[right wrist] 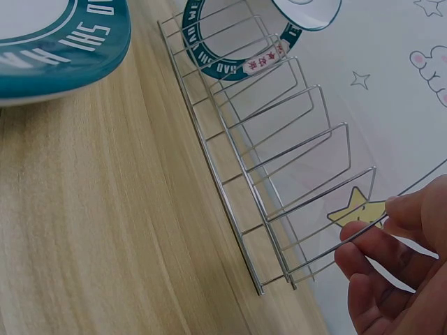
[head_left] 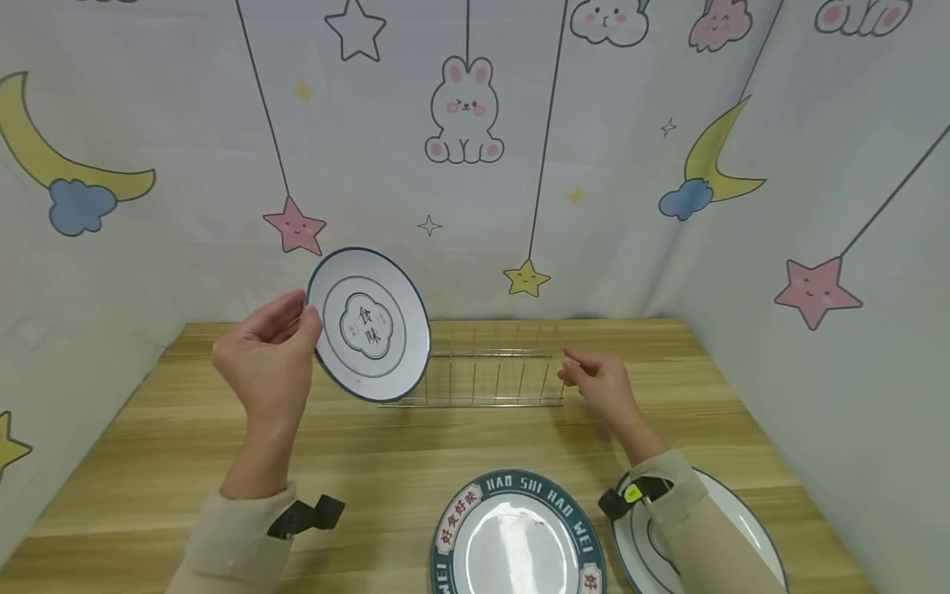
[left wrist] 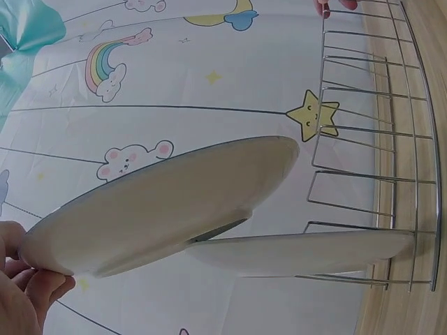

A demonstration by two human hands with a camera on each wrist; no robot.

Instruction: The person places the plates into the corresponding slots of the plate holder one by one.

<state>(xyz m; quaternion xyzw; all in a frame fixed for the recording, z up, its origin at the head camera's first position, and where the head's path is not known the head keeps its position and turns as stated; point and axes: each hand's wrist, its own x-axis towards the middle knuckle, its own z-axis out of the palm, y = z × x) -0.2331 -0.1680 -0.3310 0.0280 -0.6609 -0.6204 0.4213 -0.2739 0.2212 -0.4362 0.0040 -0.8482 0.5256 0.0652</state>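
Note:
My left hand (head_left: 270,355) pinches the left edge of a white plate (head_left: 369,326) with a thin blue rim and dark characters in the middle. The plate is raised and tilted in front of the left end of a wire dish rack (head_left: 490,405). At the rack's right end, my right hand (head_left: 604,392) grips the end wire between thumb and curled fingers. A green-rimmed plate (right wrist: 202,59) stands in the rack's far slot in the right wrist view; from the head, the held plate hides it. The left wrist view shows the held plate's underside beside this racked plate (left wrist: 314,252).
On the wooden table (head_left: 356,478) nearer me lies another green-rimmed plate (head_left: 512,544) with lettering. To its right is a white plate (head_left: 742,528), partly under my right sleeve. A printed curtain (head_left: 475,223) hangs behind the table and along its sides.

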